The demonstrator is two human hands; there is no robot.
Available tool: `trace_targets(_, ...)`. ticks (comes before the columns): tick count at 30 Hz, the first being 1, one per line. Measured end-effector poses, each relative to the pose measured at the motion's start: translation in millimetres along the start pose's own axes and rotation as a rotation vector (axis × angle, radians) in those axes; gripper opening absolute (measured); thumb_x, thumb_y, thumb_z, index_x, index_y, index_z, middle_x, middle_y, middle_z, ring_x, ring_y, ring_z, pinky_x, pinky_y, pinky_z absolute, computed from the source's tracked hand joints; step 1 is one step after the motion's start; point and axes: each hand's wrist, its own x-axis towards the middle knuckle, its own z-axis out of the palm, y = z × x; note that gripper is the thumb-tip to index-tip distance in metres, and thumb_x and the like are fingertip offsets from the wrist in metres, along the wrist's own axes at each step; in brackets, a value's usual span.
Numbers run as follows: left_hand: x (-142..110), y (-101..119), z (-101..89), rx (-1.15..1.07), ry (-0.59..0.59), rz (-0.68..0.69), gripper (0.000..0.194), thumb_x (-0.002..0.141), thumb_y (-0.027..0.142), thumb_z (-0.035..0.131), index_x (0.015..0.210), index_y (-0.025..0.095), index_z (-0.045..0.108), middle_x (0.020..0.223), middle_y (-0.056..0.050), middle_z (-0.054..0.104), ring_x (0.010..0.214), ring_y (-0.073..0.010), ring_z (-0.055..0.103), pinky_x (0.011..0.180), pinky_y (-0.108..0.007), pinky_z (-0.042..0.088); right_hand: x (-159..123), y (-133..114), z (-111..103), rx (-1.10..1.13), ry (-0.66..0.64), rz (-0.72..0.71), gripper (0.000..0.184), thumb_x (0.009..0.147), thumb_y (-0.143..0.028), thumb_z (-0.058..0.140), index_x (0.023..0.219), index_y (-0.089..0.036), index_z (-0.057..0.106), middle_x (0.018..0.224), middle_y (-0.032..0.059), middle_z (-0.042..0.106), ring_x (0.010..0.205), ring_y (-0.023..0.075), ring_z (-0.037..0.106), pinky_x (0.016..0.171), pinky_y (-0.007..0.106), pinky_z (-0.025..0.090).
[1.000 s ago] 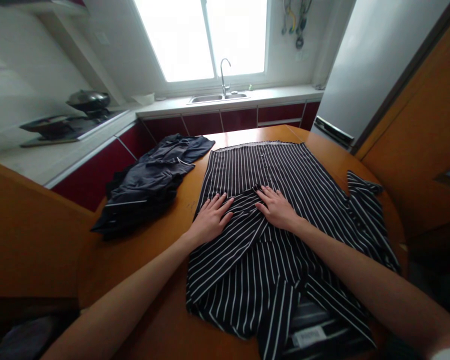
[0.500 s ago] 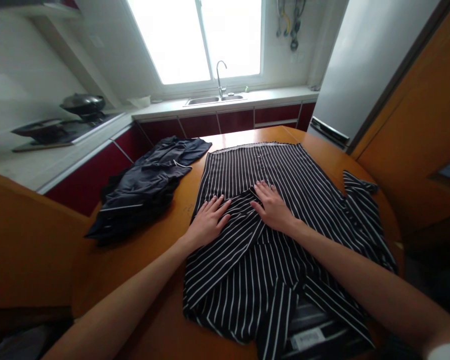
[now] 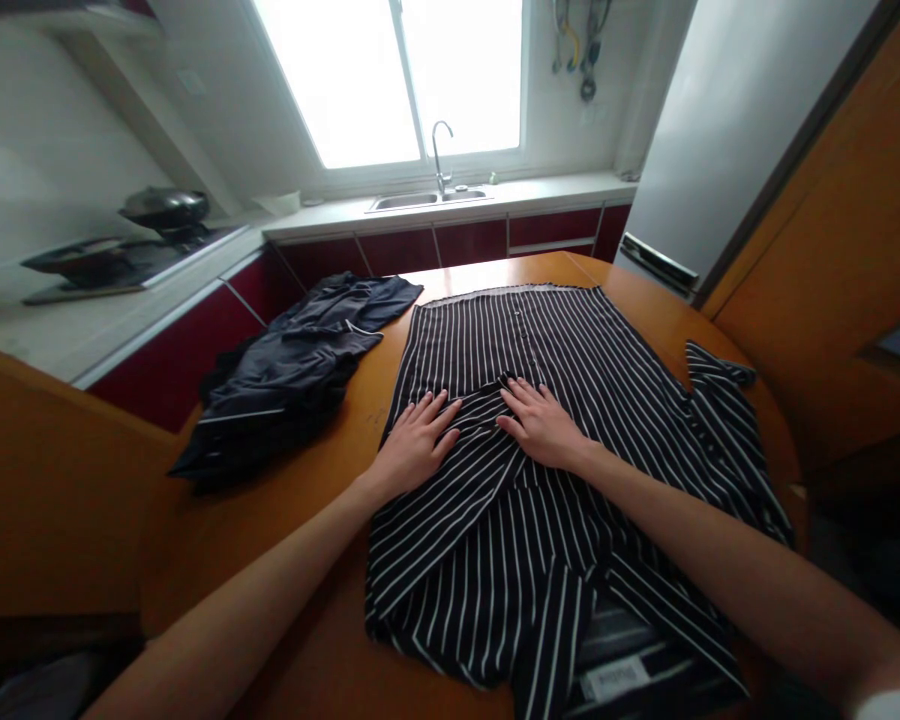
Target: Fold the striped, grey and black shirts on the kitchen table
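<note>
A black shirt with white stripes (image 3: pixel 495 570) lies spread on the round wooden table (image 3: pixel 270 560), its collar and white label towards me and its hem at the far side. One sleeve is folded across the shirt's front. On that folded sleeve my left hand (image 3: pixel 414 445) rests flat, fingers spread, near the shirt's left edge. My right hand (image 3: pixel 544 425) lies open on the middle of the shirt, its fingertips at the folded sleeve's cuff end. The other sleeve (image 3: pixel 727 420) sticks out at the right, its cuff bent upward.
Dark folded clothes (image 3: pixel 292 370) lie on the table's left side. Beyond stand a counter with a sink (image 3: pixel 412 201) and tap, a stove with a lidded wok (image 3: pixel 166 208) at left, and a grey fridge (image 3: pixel 690 130) at right.
My right hand has shifted slightly towards me over the cuff end of the folded sleeve. My left hand stays in place on the shirt. The view has turned a little to the right.
</note>
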Motion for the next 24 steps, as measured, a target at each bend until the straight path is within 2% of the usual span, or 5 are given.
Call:
trace_targets(8,0,0,-1.1,-0.006,-0.012,-0.006,0.056,0.106,0.051,0.032,0.157,0.030,0.037,0.166,-0.002,0.027,0.154,-0.0288,0.021,0.124,-0.052,0.023,3,7,2,-0.020,0.100,0.176,0.074,0.105,-0.056,0.021,0.154,-0.004,0.039,0.162,0.0201,0.033,0.154,0.0300,0.022,0.125,0.051,0.016)
trace_targets(12,0,0,-0.3,-0.005,-0.012,-0.003,0.056,0.106,0.051,0.032,0.157,0.029,0.038,0.166,-0.003,0.027,0.154,-0.0287,0.021,0.124,-0.051,0.023,1,-3,-7,0.019,0.191,0.066,0.068,0.105,-0.052,0.025,0.155,-0.007,0.038,0.163,0.0163,0.033,0.155,0.0262,0.019,0.126,0.049,0.013)
trace_targets(16,0,0,-0.1,0.000,0.000,0.000,0.056,0.105,0.051,0.033,0.157,0.029,0.038,0.166,-0.003,0.028,0.154,-0.0280,0.022,0.124,-0.051,0.023,-3,-12,-10,0.065,0.087,-0.162,0.065,0.105,-0.051,0.029,0.156,-0.013,0.037,0.164,0.0102,0.031,0.155,0.0216,0.017,0.127,0.045,0.014)
trace_targets(18,0,0,-0.4,-0.001,0.000,-0.002,0.056,0.105,0.050,0.034,0.157,0.029,0.038,0.166,-0.003,0.028,0.154,-0.0282,0.022,0.124,-0.051,0.023,-5,-13,-7,0.055,0.018,-0.207,0.066,0.104,-0.054,0.030,0.156,-0.013,0.039,0.164,0.0103,0.032,0.155,0.0223,0.018,0.127,0.046,0.013)
trace_targets(24,0,0,-1.3,0.007,-0.019,-0.003,0.056,0.106,0.048,0.035,0.157,0.026,0.039,0.166,-0.005,0.027,0.154,-0.0293,0.022,0.124,-0.052,0.023,-3,-3,1,0.008,-0.001,-0.042,0.069,0.104,-0.056,0.026,0.155,-0.010,0.040,0.164,0.0134,0.030,0.154,0.0254,0.020,0.126,0.048,0.015)
